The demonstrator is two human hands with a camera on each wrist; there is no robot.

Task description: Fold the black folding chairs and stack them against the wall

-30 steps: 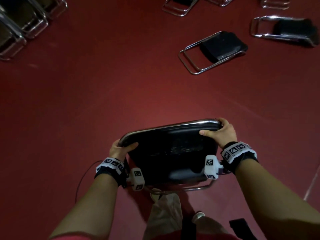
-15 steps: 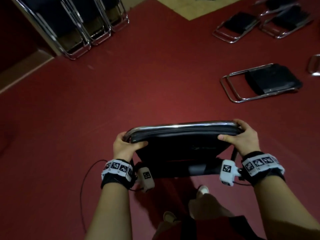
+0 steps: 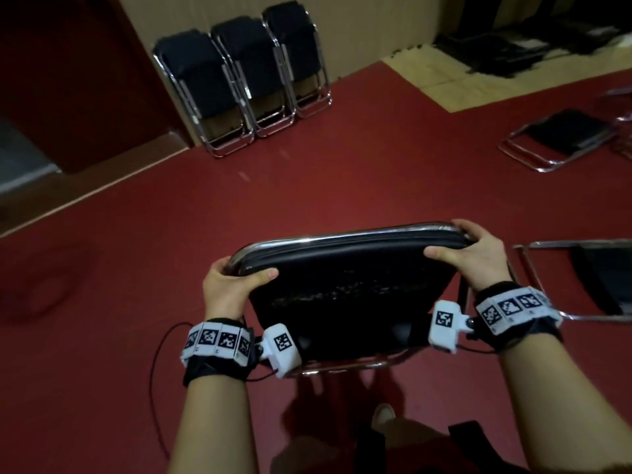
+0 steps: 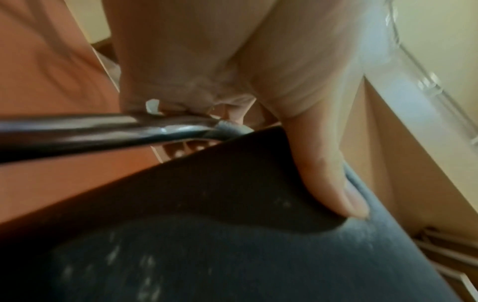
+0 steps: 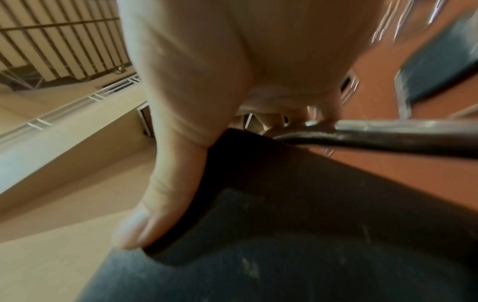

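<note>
A person's left hand (image 3: 227,287) and right hand (image 3: 478,256) are clasping the top corners of a folded black chair (image 3: 345,295), hanging between them.

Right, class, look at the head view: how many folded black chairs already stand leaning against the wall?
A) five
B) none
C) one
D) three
D: three folded chairs stand side by side against the beige wall, while the left hand and right hand grip a fourth, the held chair, and others lie flat on the red floor.
</note>
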